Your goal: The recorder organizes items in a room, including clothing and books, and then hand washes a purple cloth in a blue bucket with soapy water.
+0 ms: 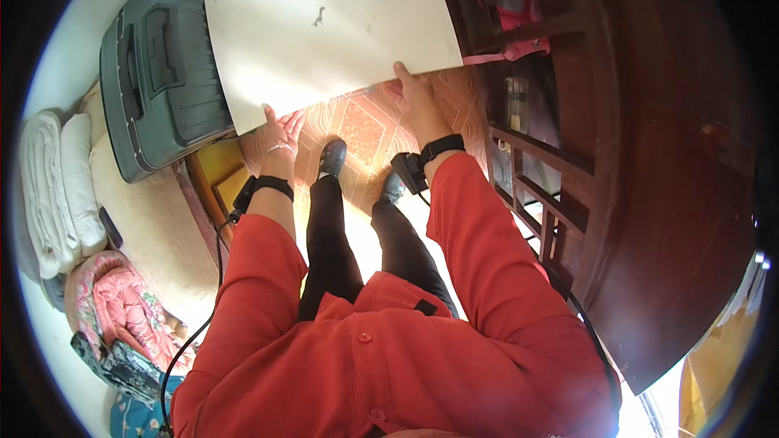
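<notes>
Starting nearest the camera, the red shirt point(365, 381) fills the lower frame, its sleeves leading to a black band point(274, 184) on the left wrist and a boxy black device point(410, 172) at the right. Shoes point(331, 158) stand on the patterned floor point(357, 126) beyond.

Left hand point(278, 134): partly open, thumb over the near edge of the white panel point(324, 32), fingers fanned below that edge; the hold appears light. Right hand point(414, 99): closed further, thumb on the top face, fingers curled under.

Panel position: ahead of the feet, between the grey-green suitcase point(174, 73) at left and the dark wooden furniture point(673, 154) at right.

Status: two-handed grasp judged established; release not yet made. The remaining handling cannot be determined from this view.

Obstructed items: the panel's far edge is cut off by the upper frame, its underside is hidden, and any support beneath cannot be confirmed. Most fingertips are concealed. The pink article point(523, 45) by the furniture is indistinct.
</notes>
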Demonstrator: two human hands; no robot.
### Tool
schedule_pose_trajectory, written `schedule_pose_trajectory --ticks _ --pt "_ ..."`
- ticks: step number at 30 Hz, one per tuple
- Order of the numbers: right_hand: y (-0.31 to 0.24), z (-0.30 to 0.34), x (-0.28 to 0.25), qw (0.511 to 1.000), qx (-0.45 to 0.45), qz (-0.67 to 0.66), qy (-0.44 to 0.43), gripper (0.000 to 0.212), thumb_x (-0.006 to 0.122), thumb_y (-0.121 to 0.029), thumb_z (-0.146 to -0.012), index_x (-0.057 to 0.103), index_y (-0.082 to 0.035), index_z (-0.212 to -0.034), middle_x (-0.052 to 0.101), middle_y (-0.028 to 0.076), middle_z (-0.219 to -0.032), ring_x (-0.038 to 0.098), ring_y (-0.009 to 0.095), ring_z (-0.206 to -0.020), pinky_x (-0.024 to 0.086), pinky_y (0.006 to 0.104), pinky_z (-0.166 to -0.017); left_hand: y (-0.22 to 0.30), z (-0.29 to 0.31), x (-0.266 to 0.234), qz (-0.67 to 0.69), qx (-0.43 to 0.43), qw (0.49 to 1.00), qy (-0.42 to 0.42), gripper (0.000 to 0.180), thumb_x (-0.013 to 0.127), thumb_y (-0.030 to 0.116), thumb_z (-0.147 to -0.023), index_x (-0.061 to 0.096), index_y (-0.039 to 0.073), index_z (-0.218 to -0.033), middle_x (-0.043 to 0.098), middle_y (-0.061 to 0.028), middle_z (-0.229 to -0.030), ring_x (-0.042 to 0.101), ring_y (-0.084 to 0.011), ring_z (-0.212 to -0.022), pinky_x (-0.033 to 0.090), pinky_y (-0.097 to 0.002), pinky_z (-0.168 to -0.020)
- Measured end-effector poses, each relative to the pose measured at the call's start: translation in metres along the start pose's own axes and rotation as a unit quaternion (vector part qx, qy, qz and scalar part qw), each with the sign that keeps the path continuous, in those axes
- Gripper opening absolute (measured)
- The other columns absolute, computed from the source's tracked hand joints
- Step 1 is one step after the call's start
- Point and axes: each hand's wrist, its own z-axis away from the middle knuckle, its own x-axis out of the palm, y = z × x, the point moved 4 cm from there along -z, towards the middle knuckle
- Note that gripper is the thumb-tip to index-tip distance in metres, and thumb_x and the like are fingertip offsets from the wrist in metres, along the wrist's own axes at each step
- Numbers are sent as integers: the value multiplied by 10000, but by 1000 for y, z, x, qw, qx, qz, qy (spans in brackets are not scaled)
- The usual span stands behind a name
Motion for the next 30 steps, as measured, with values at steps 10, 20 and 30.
schedule_pose_trajectory --ticks 10,20,30 --pt "51 58 -78 1000 6 10 -7 264 618 -202 -760 492 -64 -946 545 50 -848 532 155 -684 484 303 -659 -74 47 -68 -16 -14 1000 0 629 371 522 -821 398 -33 -1116 513 -172 -1048 517 -252 -972 406 -335 -882" --pt "121 163 -158 999 28 1 -20 260 597 -242 -775 536 -10 -874 558 48 -759 535 123 -653 474 258 -637 -149 117 -171 -38 -65 996 -44 635 408 547 -794 427 -16 -1087 528 -127 -1004 527 -211 -928 402 -323 -876" --pt "205 238 -240 999 51 16 1 261 575 -234 -797 524 -37 -960 564 76 -902 563 196 -822 479 314 -753 -197 176 -248 -43 -52 998 -12 495 397 474 -835 465 -1 -954 569 -96 -809 575 -199 -782 465 -343 -780"
